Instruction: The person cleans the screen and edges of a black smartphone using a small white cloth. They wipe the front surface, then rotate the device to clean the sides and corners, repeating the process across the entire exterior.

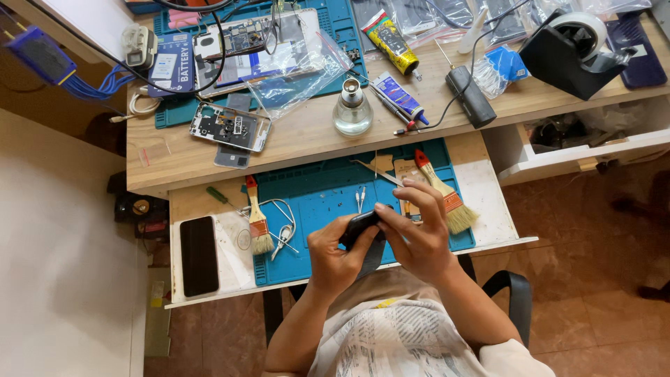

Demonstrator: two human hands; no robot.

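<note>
Both my hands hold one small black phone-like device point(361, 225) above the front edge of a blue work mat point(328, 202). My left hand point(338, 255) grips its near end from below. My right hand point(419, 234) closes over its far end, fingers curled across the top. Most of the device is hidden by my fingers. Just beyond my right hand lie a red-handled brush point(444, 195) and metal tweezers point(377, 172) on the mat.
A black phone point(199, 255) lies face down on the white tray at left, near a second brush point(258, 223) and a green screwdriver point(218, 196). The upper shelf holds an opened phone frame point(230, 128), a glass bottle point(352, 108), glue tubes, cables and a tape dispenser point(572, 45).
</note>
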